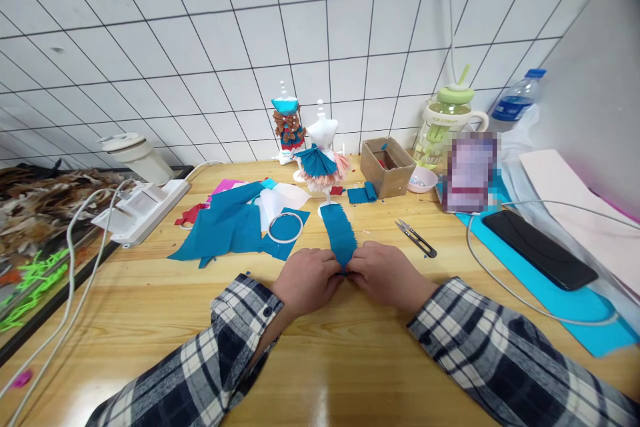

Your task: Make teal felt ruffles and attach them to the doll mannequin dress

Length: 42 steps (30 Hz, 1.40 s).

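A teal strip [339,228] with one jagged edge lies lengthwise on the table, its near end between my two hands. My left hand [309,277] pinches that end from the left side. From the right, my right hand [385,273] pinches the same end, fingertips almost touching the left ones. Just beyond the strip stands a small white mannequin [323,130] in a teal and peach ruffled skirt [320,163]. Thread snips [416,239] rest to the right of my right hand. A ring [271,227] lies on teal pieces [227,223] at the left.
Behind are a second dressed mannequin [287,120], a cardboard box [387,170] and a pink bowl [423,179]. A jug [445,127], a propped phone [469,173] and a black phone [540,248] stand or lie right. A power strip [150,210] with trailing cables is left.
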Available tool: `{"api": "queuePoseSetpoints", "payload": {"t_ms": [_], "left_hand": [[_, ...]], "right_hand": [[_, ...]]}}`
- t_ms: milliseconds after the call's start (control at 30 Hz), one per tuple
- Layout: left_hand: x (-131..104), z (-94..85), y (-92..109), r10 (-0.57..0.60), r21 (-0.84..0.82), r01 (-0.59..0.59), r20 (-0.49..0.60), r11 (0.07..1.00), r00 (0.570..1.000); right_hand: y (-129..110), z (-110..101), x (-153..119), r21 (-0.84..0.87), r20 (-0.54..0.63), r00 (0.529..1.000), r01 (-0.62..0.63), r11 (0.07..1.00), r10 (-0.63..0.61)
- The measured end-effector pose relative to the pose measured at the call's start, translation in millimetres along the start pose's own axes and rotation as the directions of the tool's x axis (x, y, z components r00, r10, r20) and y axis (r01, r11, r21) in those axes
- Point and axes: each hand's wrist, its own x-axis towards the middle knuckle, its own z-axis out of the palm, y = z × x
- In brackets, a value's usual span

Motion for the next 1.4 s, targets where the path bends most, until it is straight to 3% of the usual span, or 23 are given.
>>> {"api": "queuePoseSetpoints", "payload": {"t_ms": [267,533,700,900,1067,1233,1400], "left_hand": [[0.1,3.3,5.9,-0.023,0.02,0.025,-0.097,0.999,0.995],[3.4,7.5,4.5,-0.061,-0.052,0.06,-0.033,0.997,0.998],[4.0,8.7,3.6,-0.093,-0.056,0.092,-0.008,0.994,0.996],[4.3,8.1,4.7,-0.079,-0.06,0.078,-0.018,0.995,0.997],[4.8,5.3,5.2,-0.033,-0.047,0.029,-0.095,0.998,0.995],[4.8,6.8,3.6,-0.079,-0.078,0.076,-0.026,0.994,0.997],[5.2,8.4,2.4,-0.088,-0.105,0.084,-0.036,0.991,0.995]], "right_hand": [[1.7,1.2,1.6,-0.033,0.016,1.0,-0.012,0.999,0.012],[6.3,3.6,2.2,0.007,0.041,0.999,-0.008,1.0,0.008],[3.3,2.2,3.0,0.016,0.045,0.997,-0.068,0.998,0.067],[2.8,4.2,3.1,0.031,0.012,0.995,-0.103,0.994,0.102],[4.1,5.3,5.0,0.015,-0.005,0.997,-0.083,0.996,0.083],[3.3,4.8,4.9,-0.009,-0.006,0.995,-0.099,0.995,0.099],[3.2,3.8,4.0,-0.01,0.002,0.993,-0.116,0.993,0.116]]}}
